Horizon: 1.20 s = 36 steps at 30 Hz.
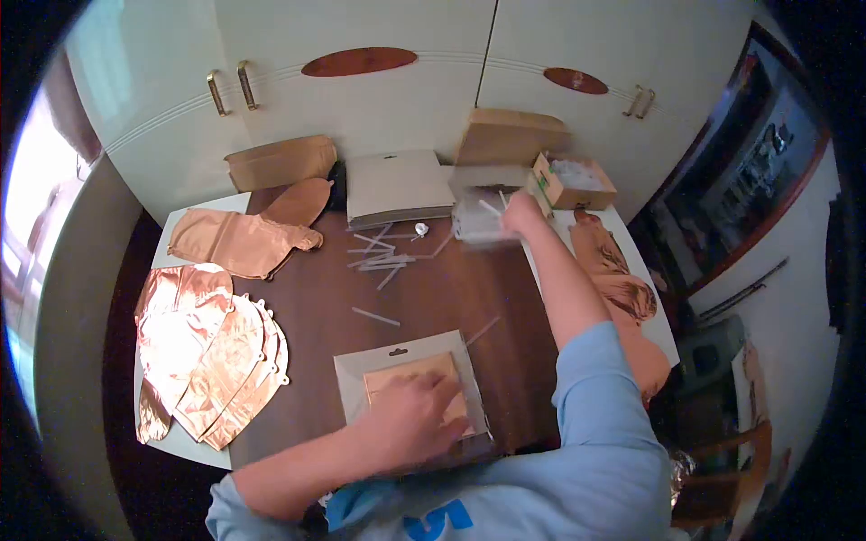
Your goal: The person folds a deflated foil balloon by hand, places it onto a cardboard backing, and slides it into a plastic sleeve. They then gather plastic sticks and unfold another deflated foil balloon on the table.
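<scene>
card (348, 380) in front, strips (383, 264) behind, foil pieces (236, 365) left and right

Right arm (568, 279) is reaching way out front, right hand (523, 216) at the far end. Left hand (415, 419) is tucked in close, kinda blurry.

Large blue figure (442, 520) resembling a 5, on the light-blue shirt (577, 500)

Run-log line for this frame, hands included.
left hand: over tan piece on white card | right hand: at clear plastic packets, grip unclear (blur) | pale strips: loose on table
</scene>
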### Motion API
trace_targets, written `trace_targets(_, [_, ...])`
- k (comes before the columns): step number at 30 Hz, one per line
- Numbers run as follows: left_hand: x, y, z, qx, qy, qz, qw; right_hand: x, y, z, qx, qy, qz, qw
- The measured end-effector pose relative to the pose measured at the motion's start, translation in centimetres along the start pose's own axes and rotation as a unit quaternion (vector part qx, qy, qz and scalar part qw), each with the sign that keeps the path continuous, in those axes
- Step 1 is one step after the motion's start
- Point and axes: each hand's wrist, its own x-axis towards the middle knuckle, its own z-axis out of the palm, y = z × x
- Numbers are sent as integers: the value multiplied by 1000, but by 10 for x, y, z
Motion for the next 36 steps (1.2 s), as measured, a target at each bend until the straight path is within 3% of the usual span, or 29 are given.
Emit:
trace_targets(2, [50,-16,20,55,25,18,998,-4,-7,-12,6,-47,-5,999])
trace_targets(5, [117,-25,44,212,0,-62,975,2,-12,-5,-8,-43,-42,998])
trace_targets(7, [143,-33,58,240,6,-91,966,-14,-29,-27,-16,-100,-169,980])
trace_targets(11, [162,-42,54,269,-25,-107,957,-19,-54,-7,16,-81,-278,957])
trace_targets(14, [166,-72,27,345,-22,-104,933,-38,-73,-13,202,-77,-259,941])
trace_targets(16, [153,-100,11,309,114,-87,940,-33,-72,-16,185,-29,-224,957])
trace_targets(18, [125,-116,-8,222,171,-8,960,-25,-68,-17,153,-16,-184,971])
trace_targets(20, [87,-112,-35,144,125,17,981,-18,-59,-15,107,-35,-133,985])
trace_targets(23, [35,-108,-53,159,-9,-143,977,-8,-57,6,109,-30,-166,980])
trace_targets(26, [22,-129,-44,100,20,-105,989,-17,-80,5,73,-5,-217,973])
trace_targets(29, [52,-174,-25,97,92,-25,991,-24,-92,4,75,-60,-153,984])
trace_targets(32, [86,-169,-37,106,130,-29,985,-46,-99,-18,107,-41,-168,979])
trace_targets(36, [138,-202,-36,181,213,-137,950,-65,-97,-35,231,-54,-165,957])
